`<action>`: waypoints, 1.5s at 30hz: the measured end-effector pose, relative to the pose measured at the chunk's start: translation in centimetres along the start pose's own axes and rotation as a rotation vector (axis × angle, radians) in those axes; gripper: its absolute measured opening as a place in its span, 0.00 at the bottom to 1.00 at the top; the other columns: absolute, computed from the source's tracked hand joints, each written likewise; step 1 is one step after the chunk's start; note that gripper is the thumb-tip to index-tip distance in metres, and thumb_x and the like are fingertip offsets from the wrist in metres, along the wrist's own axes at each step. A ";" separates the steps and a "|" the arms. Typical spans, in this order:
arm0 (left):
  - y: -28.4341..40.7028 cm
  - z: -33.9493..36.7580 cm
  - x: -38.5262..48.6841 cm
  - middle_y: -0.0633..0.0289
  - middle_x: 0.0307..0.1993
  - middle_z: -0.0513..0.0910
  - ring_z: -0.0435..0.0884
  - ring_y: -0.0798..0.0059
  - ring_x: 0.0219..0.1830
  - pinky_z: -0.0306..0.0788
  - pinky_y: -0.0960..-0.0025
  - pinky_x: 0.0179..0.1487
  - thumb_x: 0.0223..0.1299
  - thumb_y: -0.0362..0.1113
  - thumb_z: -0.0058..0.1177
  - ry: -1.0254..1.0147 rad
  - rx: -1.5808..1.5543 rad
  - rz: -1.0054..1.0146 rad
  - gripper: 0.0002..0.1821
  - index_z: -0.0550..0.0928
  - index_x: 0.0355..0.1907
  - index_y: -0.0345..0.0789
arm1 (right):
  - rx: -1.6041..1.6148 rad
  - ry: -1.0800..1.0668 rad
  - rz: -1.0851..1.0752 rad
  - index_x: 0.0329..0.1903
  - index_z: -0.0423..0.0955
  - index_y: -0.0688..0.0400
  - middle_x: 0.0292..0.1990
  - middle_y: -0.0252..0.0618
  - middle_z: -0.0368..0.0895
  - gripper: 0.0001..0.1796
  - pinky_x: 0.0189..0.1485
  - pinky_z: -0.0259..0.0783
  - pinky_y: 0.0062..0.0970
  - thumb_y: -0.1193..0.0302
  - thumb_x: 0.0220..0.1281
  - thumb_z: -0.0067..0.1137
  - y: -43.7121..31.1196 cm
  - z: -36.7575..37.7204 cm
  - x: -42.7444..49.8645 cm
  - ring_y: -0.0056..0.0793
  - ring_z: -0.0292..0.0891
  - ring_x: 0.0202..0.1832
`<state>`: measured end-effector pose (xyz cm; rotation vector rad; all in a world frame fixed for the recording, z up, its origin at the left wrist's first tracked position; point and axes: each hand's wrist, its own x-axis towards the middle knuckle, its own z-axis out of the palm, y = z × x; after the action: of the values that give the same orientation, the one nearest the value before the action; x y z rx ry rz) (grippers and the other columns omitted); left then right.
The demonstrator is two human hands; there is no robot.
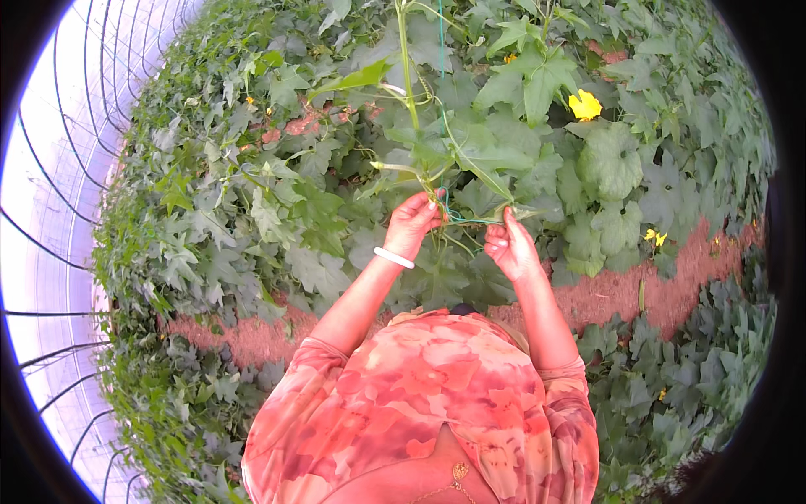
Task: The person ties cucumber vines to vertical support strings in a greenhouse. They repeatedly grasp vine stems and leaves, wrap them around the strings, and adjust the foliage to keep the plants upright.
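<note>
A green climbing vine stem [407, 69] rises in front of me, with lobed leaves and thin tendrils. My left hand [412, 220], a white bangle below its wrist, pinches the stem low down, where a green twine [442, 69] meets it. That twine runs down from the top of the view beside the stem and bends right at my fingers. Its lower length [475, 221] stretches across to my right hand [511, 244], whose thumb and forefinger pinch it near a folded leaf [504, 189]. Just where the twine ends behind the fingers is hidden.
Dense leafy vines [302, 208] surround me, with a large yellow flower [585, 105] at upper right. A reddish soil path [604, 296] crosses beneath me between plant rows. On the left, curved dark hoops [60, 120] stand against pale greenhouse sheeting [38, 264].
</note>
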<state>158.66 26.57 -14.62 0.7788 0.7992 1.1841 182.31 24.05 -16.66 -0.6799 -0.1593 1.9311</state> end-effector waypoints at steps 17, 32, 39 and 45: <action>1.7 0.8 1.8 0.70 0.37 0.83 0.79 0.79 0.39 0.73 0.69 0.47 0.71 0.38 0.59 0.180 -0.007 0.186 0.05 0.79 0.40 0.41 | 0.210 -0.342 -0.681 0.22 0.63 0.50 0.16 0.25 0.58 0.27 0.18 0.54 0.20 0.54 0.83 0.40 -17.0 -0.6 -10.2 0.14 0.53 0.17; -2.9 -0.3 2.4 0.66 0.43 0.85 0.82 0.75 0.51 0.71 0.69 0.58 0.70 0.31 0.60 0.153 0.116 0.145 0.06 0.79 0.46 0.39 | -1.472 -0.050 -0.319 0.54 0.79 0.62 0.29 0.42 0.85 0.23 0.34 0.75 0.32 0.54 0.71 0.59 -5.1 6.4 -7.2 0.31 0.81 0.25; -3.0 -0.2 2.8 0.63 0.45 0.83 0.79 0.73 0.50 0.72 0.66 0.57 0.63 0.36 0.65 0.157 0.231 0.142 0.18 0.80 0.53 0.33 | -0.893 -0.025 0.020 0.54 0.73 0.63 0.34 0.46 0.86 0.22 0.23 0.75 0.25 0.56 0.74 0.56 -4.1 14.1 2.7 0.25 0.77 0.20; 2.8 1.6 0.0 0.62 0.40 0.86 0.85 0.77 0.39 0.77 0.70 0.40 0.66 0.37 0.57 0.055 0.701 -0.138 0.15 0.81 0.52 0.33 | -0.843 -0.101 0.008 0.48 0.72 0.64 0.35 0.47 0.87 0.17 0.25 0.78 0.27 0.62 0.72 0.59 -4.2 13.3 4.5 0.26 0.79 0.22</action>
<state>158.66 26.97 -11.43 1.2385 1.3201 0.7949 177.29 32.35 -5.72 -1.1159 -1.0717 1.8704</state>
